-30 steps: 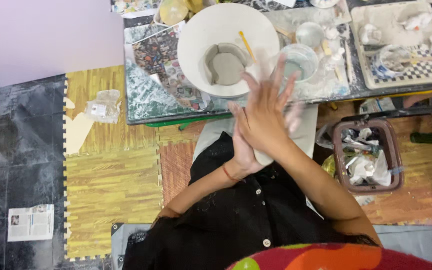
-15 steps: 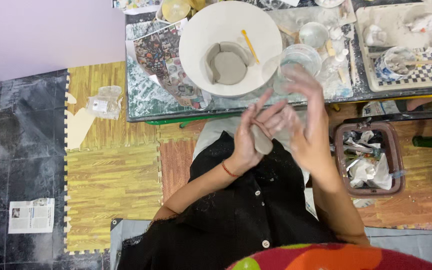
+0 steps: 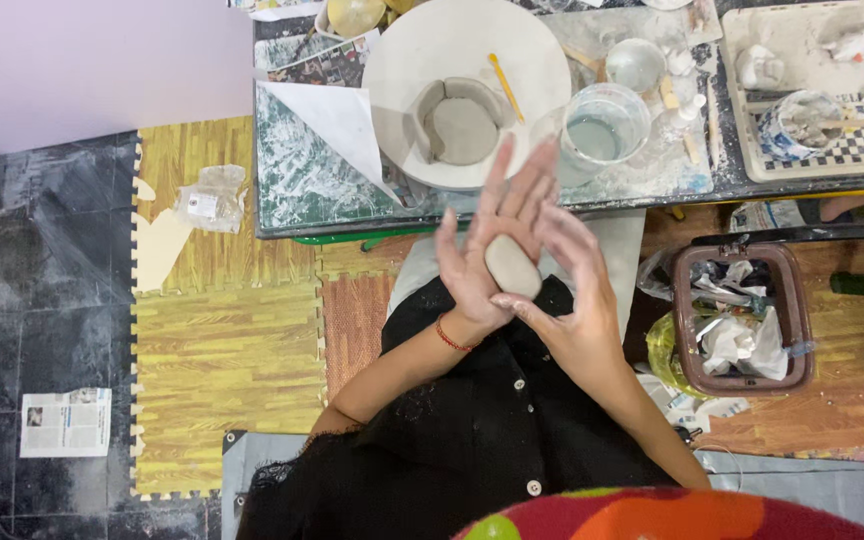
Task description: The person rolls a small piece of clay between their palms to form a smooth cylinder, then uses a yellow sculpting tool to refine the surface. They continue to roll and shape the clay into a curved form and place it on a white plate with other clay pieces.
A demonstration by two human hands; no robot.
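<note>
clay lump [image 3: 512,265] now exposed, seemingly lengthened

Just one view here, a head-worn camera looking pretty much straight down over the wearer's own chest and lap. The top of the frame faces forward, toward the near edge of a messy worktable [image 3: 352,215]; the bottom edge catches a black shirt [image 3: 472,440] right under the lens. The left hand [image 3: 487,250] and right hand [image 3: 567,300] sit close to dead centre, fairly near the camera. It's wide enough to pull in floor mats [image 3: 217,370] out left and a bin [image 3: 742,315] on the right. No second view, so nothing's shared.
</note>
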